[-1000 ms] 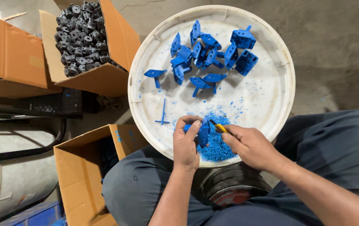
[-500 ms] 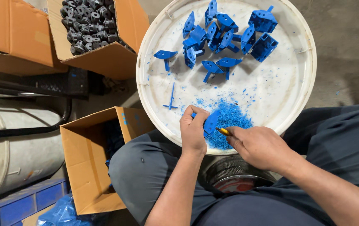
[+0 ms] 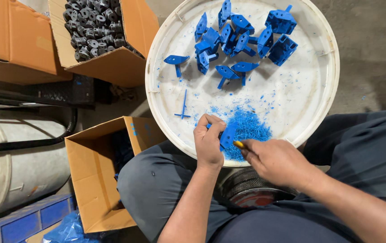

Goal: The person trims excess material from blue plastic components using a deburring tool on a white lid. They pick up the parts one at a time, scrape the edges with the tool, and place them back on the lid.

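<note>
Round white tray (image 3: 319, 108) bearing a cluster of blue moulded parts (image 3: 242, 38), one thin blue cross-shaped sprue (image 3: 183, 108), and a heap of blue shavings (image 3: 249, 130) near its front edge.

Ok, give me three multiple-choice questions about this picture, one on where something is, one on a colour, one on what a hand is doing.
1. Where is the pile of blue shavings?
A. On the white round lid, by the hands
B. In the box of dark parts
C. On the floor

2. What colour are the parts in the open cardboard box at top left?
A. Blue
B. Dark grey
C. Yellow

3. What is the left hand doing?
A. Resting empty
B. Holding a blue plastic part
C. Lifting a box

Answers: 1 A, the shavings lie on the white lid next to the hands. 2 B, the box holds dark grey pieces. 3 B, its fingers grip the blue plastic part while the right hand holds a yellow-tipped tool to it.
</note>
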Tool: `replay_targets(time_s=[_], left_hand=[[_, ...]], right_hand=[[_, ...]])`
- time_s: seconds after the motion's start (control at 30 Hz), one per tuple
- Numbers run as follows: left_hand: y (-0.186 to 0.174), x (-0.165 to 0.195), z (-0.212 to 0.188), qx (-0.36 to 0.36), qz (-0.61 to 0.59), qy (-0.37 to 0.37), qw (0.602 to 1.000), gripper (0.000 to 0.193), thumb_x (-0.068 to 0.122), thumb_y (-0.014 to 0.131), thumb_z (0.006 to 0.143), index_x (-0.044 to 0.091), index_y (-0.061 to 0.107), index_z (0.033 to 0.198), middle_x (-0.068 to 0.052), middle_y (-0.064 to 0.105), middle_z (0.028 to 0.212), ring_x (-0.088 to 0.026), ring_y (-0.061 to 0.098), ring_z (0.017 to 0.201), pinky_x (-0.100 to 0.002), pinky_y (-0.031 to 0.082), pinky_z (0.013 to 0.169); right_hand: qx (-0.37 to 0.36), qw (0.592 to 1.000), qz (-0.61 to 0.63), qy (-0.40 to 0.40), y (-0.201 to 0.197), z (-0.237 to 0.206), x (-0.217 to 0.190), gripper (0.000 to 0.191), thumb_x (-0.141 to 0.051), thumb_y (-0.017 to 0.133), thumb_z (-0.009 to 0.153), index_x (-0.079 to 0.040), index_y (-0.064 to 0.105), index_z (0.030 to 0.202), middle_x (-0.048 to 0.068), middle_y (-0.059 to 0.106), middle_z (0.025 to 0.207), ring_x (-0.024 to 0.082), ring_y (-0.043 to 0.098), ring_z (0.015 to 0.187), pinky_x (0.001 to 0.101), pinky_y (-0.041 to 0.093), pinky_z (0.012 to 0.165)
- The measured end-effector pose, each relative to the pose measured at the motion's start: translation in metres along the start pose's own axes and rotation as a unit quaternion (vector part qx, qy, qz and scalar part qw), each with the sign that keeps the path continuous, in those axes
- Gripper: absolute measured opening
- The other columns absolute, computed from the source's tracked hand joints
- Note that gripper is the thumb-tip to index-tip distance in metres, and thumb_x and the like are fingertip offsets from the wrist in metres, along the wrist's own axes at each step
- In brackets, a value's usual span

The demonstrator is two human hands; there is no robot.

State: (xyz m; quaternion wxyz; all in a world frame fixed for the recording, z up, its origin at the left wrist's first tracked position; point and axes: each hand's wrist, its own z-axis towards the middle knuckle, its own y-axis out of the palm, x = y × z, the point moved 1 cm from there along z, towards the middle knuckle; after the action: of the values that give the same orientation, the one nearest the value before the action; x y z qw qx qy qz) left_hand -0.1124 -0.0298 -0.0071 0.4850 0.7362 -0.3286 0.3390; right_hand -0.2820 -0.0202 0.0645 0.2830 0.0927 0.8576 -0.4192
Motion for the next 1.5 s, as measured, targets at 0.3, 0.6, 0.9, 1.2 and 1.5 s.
replay_targets(time_s=[0.3,0.6,0.9,1.2,1.5], left_hand=[[-0.005,-0.009,0.006,0.031,0.096,0.021,0.995,0.011,0.000,0.063,0.082,0.005,0.056,0.076,-0.001,0.054,0.073,-0.010,0.046,0.067,-0.026,0.039,0.060],[0.003,-0.006,0.004,0.027,0.066,0.048,0.996,0.012,-0.005,0.061,0.083,0.004,0.055,0.078,-0.003,0.057,0.078,-0.010,0.051,0.072,-0.024,0.043,0.066],[-0.013,-0.016,0.018,0.078,0.010,0.016,0.997,0.006,0.007,0.063,0.095,0.005,0.059,0.092,-0.002,0.059,0.083,-0.010,0.057,0.074,-0.027,0.048,0.067],[0.009,0.006,0.005,-0.077,0.024,-0.138,0.987,0.045,0.029,0.069,0.088,0.004,0.061,0.124,-0.004,0.070,0.101,-0.014,0.068,0.085,-0.032,0.055,0.069],[0.001,0.039,0.011,-0.252,0.203,-0.085,0.942,0.074,0.018,0.097,0.064,0.005,0.062,0.127,0.001,0.069,0.107,-0.009,0.065,0.101,-0.028,0.056,0.092]], right_hand=[[0.034,0.995,-0.013,-0.091,-0.002,-0.005,0.004,0.021,-0.028,0.060,0.092,-0.012,0.069,0.103,0.018,0.070,0.076,0.043,0.067,0.075,0.0566,0.050,0.066],[0.040,0.988,0.027,-0.144,-0.020,-0.017,-0.002,0.027,-0.027,0.060,0.094,-0.011,0.069,0.113,0.017,0.070,0.079,0.041,0.068,0.076,0.0548,0.051,0.067],[0.108,0.961,0.244,-0.074,0.002,0.014,0.040,0.035,-0.036,0.058,0.099,-0.006,0.071,0.110,0.013,0.068,0.079,0.027,0.063,0.072,0.0400,0.053,0.063],[0.106,0.963,0.246,-0.022,0.005,0.023,0.031,0.026,-0.029,0.061,0.097,-0.006,0.070,0.103,0.006,0.062,0.065,0.016,0.054,0.059,0.0347,0.048,0.058],[0.155,0.975,0.155,-0.040,-0.028,0.018,0.027,0.033,-0.033,0.055,0.097,-0.012,0.071,0.119,0.012,0.076,0.090,0.029,0.074,0.082,0.0364,0.055,0.072]])
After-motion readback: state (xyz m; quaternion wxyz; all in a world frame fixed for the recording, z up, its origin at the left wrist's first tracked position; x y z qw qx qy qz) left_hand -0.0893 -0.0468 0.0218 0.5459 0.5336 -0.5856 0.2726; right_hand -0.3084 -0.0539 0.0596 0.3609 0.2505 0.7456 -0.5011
